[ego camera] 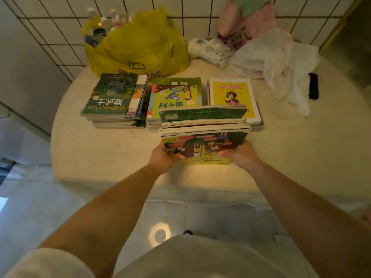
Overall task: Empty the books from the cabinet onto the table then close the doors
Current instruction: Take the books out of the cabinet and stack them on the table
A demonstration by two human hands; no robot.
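I hold a thick stack of books (204,127) with both hands over the round pale table (96,149), its spines facing me and tilted up. My left hand (162,157) grips the stack's lower left corner. At the lower right corner my right hand (239,155) grips it too. Three piles lie flat behind it: one topped by a dark green book (112,95), a middle one with a light green cover (174,97), and a right one with a yellow cover (232,93). No cabinet is in view.
A yellow plastic bag (138,45) with bottles stands at the table's back. White plastic bags (277,63) and pink cloth (247,23) lie at the back right, beside a black remote-like object (313,86). A tiled wall runs behind; glossy floor lies below.
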